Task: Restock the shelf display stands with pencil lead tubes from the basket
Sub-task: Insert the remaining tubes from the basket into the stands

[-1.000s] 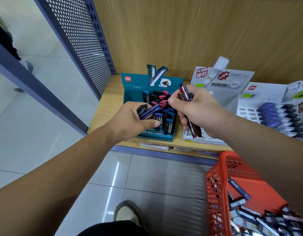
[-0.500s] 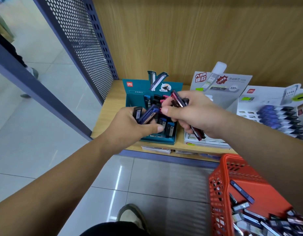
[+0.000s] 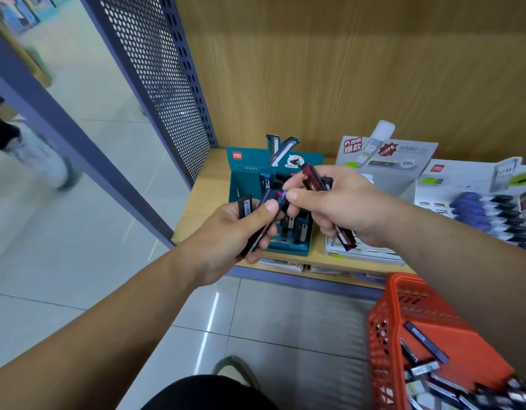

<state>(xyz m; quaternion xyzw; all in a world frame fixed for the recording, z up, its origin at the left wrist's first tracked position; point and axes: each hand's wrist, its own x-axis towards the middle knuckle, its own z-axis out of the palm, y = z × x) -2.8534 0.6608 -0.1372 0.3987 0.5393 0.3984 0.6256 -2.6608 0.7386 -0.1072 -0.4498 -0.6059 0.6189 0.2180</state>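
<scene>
My left hand (image 3: pixel 238 229) grips a small bunch of dark and blue lead tubes (image 3: pixel 246 206) in front of the teal display stand (image 3: pixel 244 170). My right hand (image 3: pixel 341 205) holds dark red tubes (image 3: pixel 312 178) in its palm, and its thumb and forefinger pinch the tip of a blue tube (image 3: pixel 281 196) that sticks out of the left hand's bunch. Both hands hover just above the teal stand's slots, which hold several blue, black and pink tubes. The orange basket (image 3: pixel 403 303) at lower right holds several loose tubes.
A grey-white display stand (image 3: pixel 397 161) and a white stand with blue and black tubes (image 3: pixel 489 208) sit to the right on the wooden shelf (image 3: pixel 208 190). A perforated metal panel (image 3: pixel 164 78) borders the shelf's left side. Someone's leg (image 3: pixel 49 167) crosses the aisle at far left.
Both hands rose slightly and drew together. The right thumb and forefinger have closed on a blue tube in the left hand's bunch. The view tilted down a little.
</scene>
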